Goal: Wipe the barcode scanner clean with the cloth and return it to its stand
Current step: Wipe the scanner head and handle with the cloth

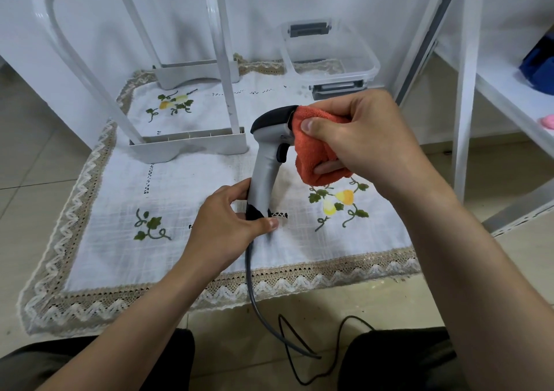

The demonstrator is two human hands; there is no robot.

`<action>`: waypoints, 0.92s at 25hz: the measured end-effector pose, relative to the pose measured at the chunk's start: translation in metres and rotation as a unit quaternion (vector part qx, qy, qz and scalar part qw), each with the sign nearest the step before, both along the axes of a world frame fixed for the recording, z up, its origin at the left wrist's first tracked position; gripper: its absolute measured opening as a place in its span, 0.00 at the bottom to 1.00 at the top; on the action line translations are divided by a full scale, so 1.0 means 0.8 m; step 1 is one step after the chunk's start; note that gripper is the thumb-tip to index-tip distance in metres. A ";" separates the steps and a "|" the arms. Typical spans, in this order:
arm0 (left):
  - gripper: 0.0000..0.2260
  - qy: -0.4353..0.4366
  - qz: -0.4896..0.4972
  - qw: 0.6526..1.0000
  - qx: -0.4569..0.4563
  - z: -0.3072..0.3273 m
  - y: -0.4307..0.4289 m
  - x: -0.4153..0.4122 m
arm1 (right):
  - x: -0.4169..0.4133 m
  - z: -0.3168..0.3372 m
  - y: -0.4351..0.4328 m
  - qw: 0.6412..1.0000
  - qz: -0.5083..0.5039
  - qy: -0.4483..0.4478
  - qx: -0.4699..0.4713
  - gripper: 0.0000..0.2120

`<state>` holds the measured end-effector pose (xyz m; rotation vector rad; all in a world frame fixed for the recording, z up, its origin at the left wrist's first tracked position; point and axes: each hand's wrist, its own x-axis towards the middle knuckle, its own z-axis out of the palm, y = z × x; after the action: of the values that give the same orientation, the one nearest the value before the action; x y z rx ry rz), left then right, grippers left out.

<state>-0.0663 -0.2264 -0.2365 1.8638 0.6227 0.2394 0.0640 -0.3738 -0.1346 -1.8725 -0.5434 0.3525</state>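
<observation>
Mid-frame, left hand (227, 225) grips the upright scanner (265, 162); right hand (365, 138) fingers pinch an orange cloth (311, 150) against its head.

Single head-worn wide-angle view, facing forward-down, close over left hand (227, 225), right hand (365, 138), white embroidered lace-edged mat (186, 186).

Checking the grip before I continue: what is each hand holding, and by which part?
Left hand grips the barcode scanner at the bottom of its handle. Right hand pinches the bunched orange cloth against the scanner's head.
</observation>
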 end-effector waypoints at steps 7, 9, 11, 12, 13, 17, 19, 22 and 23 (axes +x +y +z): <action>0.29 0.000 -0.001 1.000 0.004 -0.003 0.001 0.001 | 0.004 -0.002 -0.002 1.000 -0.004 -0.005 -0.004 0.12; 0.29 -0.001 0.000 1.000 0.003 -0.003 0.000 0.001 | 0.005 -0.002 -0.003 1.000 -0.001 -0.013 -0.013 0.13; 0.29 -0.001 0.002 1.000 0.002 -0.003 0.000 0.001 | 0.003 -0.002 -0.002 1.000 0.006 -0.012 -0.024 0.13; 0.30 0.000 0.002 1.000 0.003 -0.003 0.000 0.001 | 0.003 -0.002 -0.002 1.000 0.001 -0.012 -0.022 0.14; 0.30 0.001 0.001 1.000 0.005 -0.003 0.000 0.001 | 0.004 -0.002 -0.002 1.000 -0.006 -0.014 -0.018 0.14; 0.29 0.005 0.002 1.000 0.007 -0.003 0.001 0.002 | 0.006 -0.002 -0.003 0.999 0.001 -0.020 -0.035 0.14; 0.29 0.006 0.002 1.000 0.009 -0.004 0.001 0.001 | 0.006 -0.002 -0.004 0.999 -0.008 -0.025 -0.032 0.13; 0.31 0.003 0.004 1.000 0.004 -0.006 0.002 0.002 | 0.006 -0.003 -0.004 0.999 -0.004 -0.030 -0.040 0.13; 0.31 0.003 0.004 1.000 0.005 -0.006 0.002 0.001 | 0.006 -0.004 -0.003 0.999 -0.001 -0.031 -0.044 0.12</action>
<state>-0.0651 -0.2247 -0.2412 1.8718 0.6340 0.2436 0.0688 -0.3766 -0.1376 -1.9744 -0.5759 0.3222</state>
